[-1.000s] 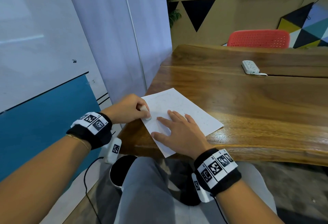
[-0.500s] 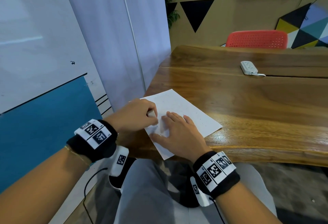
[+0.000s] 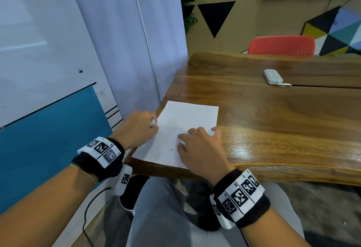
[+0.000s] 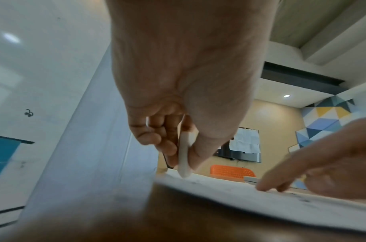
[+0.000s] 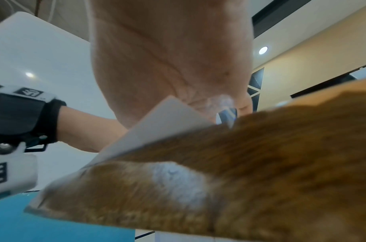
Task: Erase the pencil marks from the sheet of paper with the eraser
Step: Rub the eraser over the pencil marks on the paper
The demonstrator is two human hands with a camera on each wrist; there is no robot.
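probably the thin sheet of paper buckles easily; right hand presses flat beside left hand, which pinches the eraser.

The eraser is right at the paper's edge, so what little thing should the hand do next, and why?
Probably slide the eraser, which the left hand pinches, inward across the sheet of paper. Its tip sits at the sheet's left edge, and the right hand presses the sheet flat, so the sheet should stay put.

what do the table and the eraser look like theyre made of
Table: looks like solid wood with a glossy varnish, given the visible grain and bright reflections. Eraser pinched by the left hand: smooth, matte white, probably rubber or vinyl; cannot tell which.
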